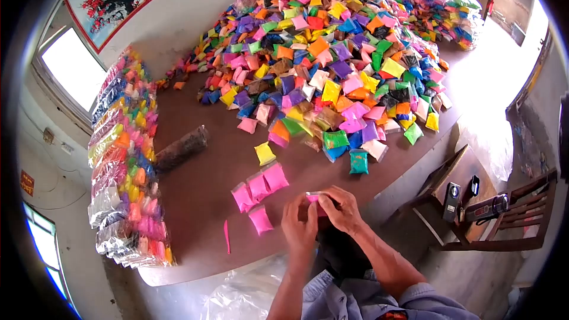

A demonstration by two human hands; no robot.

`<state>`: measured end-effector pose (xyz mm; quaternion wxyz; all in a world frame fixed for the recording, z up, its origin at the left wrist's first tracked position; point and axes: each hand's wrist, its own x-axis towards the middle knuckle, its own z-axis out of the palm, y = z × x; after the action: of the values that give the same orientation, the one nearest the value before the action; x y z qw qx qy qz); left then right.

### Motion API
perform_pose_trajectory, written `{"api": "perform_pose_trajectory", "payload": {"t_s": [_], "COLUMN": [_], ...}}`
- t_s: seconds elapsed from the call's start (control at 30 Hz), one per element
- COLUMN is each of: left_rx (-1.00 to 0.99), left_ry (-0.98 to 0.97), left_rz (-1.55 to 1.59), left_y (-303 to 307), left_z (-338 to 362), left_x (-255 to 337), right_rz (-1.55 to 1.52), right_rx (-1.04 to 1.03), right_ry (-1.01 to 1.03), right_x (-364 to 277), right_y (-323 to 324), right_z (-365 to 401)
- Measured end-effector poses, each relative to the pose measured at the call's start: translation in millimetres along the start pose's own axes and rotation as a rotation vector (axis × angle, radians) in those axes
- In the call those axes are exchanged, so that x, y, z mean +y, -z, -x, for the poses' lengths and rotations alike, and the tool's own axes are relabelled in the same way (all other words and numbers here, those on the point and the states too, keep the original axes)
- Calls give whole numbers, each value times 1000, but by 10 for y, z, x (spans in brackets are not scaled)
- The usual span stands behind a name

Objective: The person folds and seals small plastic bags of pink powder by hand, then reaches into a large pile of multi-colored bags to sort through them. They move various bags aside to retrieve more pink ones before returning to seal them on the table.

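At the table's front edge my left hand (300, 220) and my right hand (341, 208) pinch a small pink packet (312, 198) between them, one at each side. Its clear top edge shows between the fingertips; the rest is mostly covered by the fingers. Left of my hands, several pink packets (259, 187) lie in a row, and one more pink packet (261, 220) lies just below them. A thin pink tool (227, 237) rests on the brown table (195, 201). Above the row sits a yellow packet (265, 153), and a teal packet (358, 162) is farther right.
A large heap of coloured packets (332, 65) covers the table's back. Stacked clear bags of packets (127, 172) line the left edge, beside a dark rolled bag (182, 148). Right of the table, a wooden chair (524, 216) stands by a small stand (468, 184) holding devices.
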<state>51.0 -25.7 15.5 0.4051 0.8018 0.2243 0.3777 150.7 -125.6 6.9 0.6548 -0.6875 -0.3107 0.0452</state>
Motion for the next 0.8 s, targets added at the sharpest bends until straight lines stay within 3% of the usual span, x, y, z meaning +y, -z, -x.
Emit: {"api": "perform_pose_trajectory", "payload": {"t_s": [0.2, 0.5, 0.8], "left_rx": [-52, -119, -97], "left_ry": [221, 336, 206], "left_rz": [136, 156, 99], "left_y": [33, 93, 75], "left_z": [-33, -58, -5], "left_x": [-3, 59, -110], "right_rz": [66, 81, 97], "right_rx": [-1, -66, -86], "right_ry": [-85, -53, -31], "right_x": [14, 25, 69], "right_y": [-28, -6, -8], "right_z": [15, 30, 30]}}
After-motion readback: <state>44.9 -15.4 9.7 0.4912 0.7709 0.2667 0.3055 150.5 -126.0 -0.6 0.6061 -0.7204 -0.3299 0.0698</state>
